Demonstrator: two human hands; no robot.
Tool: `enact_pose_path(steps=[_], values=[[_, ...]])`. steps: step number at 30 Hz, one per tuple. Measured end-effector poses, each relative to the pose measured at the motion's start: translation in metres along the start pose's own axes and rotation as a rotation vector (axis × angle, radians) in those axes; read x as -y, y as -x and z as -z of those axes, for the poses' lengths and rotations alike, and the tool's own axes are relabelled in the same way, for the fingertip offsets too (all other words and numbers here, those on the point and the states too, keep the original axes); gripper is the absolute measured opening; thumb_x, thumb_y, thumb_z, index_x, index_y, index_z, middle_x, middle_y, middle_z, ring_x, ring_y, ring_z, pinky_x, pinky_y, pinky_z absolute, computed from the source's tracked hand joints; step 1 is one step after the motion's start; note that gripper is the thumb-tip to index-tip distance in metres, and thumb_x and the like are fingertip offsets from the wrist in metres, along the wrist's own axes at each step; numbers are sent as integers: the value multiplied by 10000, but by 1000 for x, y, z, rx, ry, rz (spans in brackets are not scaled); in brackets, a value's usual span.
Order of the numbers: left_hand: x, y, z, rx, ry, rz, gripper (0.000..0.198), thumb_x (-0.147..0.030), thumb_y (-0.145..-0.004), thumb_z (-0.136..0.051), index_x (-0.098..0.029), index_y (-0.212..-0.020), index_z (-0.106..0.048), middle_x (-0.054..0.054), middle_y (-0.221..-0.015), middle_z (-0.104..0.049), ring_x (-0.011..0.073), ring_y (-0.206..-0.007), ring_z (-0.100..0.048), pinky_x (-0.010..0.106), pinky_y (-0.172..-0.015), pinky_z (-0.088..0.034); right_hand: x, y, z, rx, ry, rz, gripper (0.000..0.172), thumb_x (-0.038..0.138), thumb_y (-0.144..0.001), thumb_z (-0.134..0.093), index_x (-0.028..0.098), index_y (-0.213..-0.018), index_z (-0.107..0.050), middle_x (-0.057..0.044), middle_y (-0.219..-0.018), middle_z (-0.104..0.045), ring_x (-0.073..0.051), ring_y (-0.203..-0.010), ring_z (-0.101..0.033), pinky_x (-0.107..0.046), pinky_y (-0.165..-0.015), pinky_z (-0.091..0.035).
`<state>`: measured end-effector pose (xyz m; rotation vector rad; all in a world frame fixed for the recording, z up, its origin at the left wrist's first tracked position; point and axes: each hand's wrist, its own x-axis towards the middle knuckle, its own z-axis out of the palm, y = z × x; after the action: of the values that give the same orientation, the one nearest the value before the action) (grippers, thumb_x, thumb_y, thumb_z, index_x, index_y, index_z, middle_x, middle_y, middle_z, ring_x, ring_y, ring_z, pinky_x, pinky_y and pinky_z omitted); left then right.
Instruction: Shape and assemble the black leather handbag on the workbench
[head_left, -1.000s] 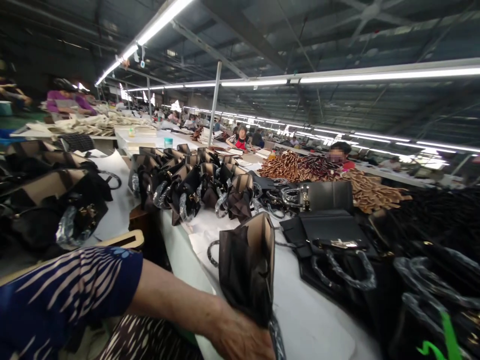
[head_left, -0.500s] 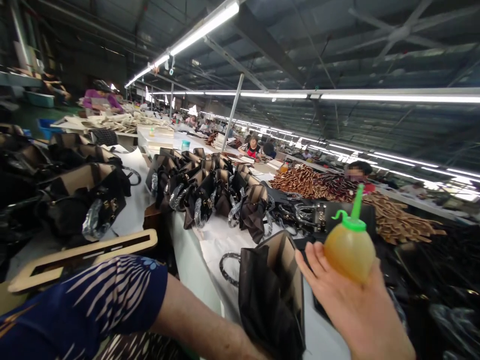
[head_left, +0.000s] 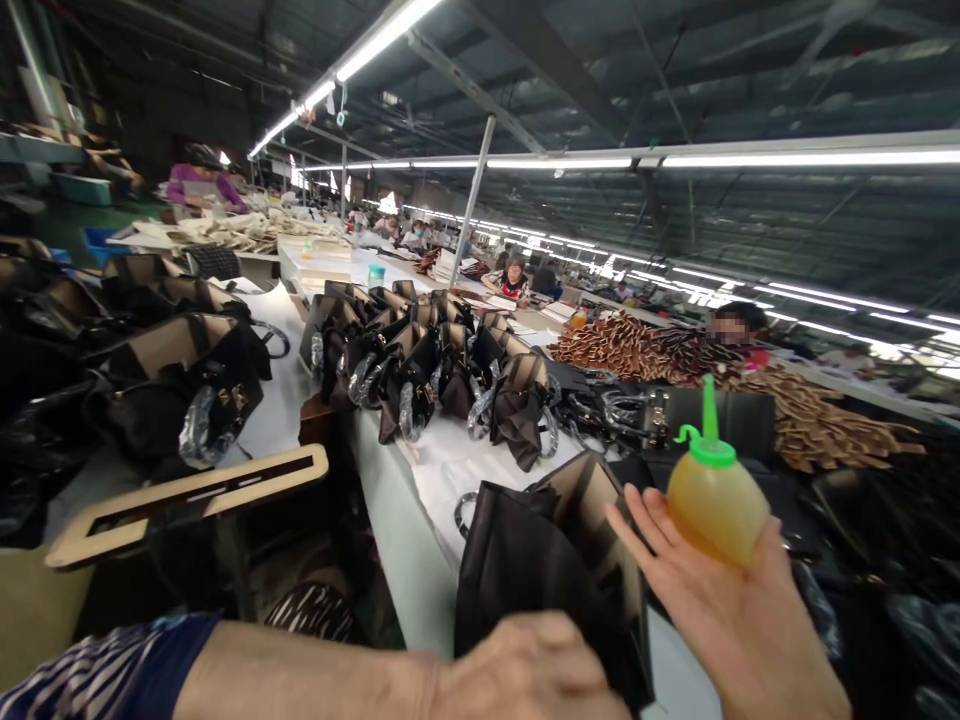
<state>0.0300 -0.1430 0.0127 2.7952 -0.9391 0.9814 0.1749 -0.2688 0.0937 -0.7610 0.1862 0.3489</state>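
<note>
My right hand [head_left: 724,620] holds a round yellow squeeze bottle [head_left: 716,502] with a green nozzle cap, raised above the white table [head_left: 409,560]. My left hand [head_left: 529,665] sits at the bottom centre, gripping the near side of an open dark brown handbag [head_left: 551,565] that stands on the table edge. The bag's tan lining shows at its open top. My left forearm and blue patterned sleeve [head_left: 90,675] run in from the lower left.
Several dark handbags with wrapped handles [head_left: 427,365] stand further along the table. A wooden frame [head_left: 187,495] lies at left beside more bags [head_left: 180,385]. Brown strap piles [head_left: 757,385] and black flat bags [head_left: 712,420] fill the right. Other workers sit at distant tables.
My right hand came into view with the yellow bottle and now holds it steady. My left hand rose along the bag's near side, and my left arm dropped lower in the view.
</note>
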Motion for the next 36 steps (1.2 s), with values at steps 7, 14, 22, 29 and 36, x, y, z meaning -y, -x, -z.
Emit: enact_pose_path(steps=[7,14,22,29,36], values=[[16,-55,7,240,450,548,755,-754,-678,-611,-97,-1050,-590,157,-964,-659,328,-1009,-585,474,-993,-422,-2,7,2,74,78,88,564,584,-838,-609,105,-1129,-555,-245,-1170,-551,-359,-1101,-567,-536,-819,-527],[15,-66,6,402,524,426,235,-372,-798,-506,-160,-839,-598,81,-833,-662,239,-711,-641,300,-561,-451,16,9,22,125,229,180,475,635,-793,-627,198,-979,-651,-155,-1066,-606,-335,-1160,-522,-554,-938,-421],[66,-41,60,312,680,140,71,-141,-764,-568,-187,-805,-604,-12,-838,-598,120,-762,-572,194,-632,-411,41,28,31,-4,253,42,531,640,-754,-623,219,-1075,-665,-172,-1017,-632,-375,-1063,-574,-570,-755,-525],[80,0,51,262,955,492,243,-359,-849,-595,-152,-930,-694,6,-847,-646,126,-750,-586,201,-663,-438,28,35,21,-22,166,-61,496,564,-812,-619,131,-1053,-649,-225,-1019,-627,-395,-1045,-585,-574,-739,-540],[78,-18,35,82,484,821,535,-303,-763,-685,-197,-1264,-530,86,-1310,-524,250,-1045,-588,346,-895,-477,30,12,33,21,242,-117,512,612,-728,-673,184,-1010,-671,-214,-1021,-635,-399,-1079,-566,-615,-808,-500]])
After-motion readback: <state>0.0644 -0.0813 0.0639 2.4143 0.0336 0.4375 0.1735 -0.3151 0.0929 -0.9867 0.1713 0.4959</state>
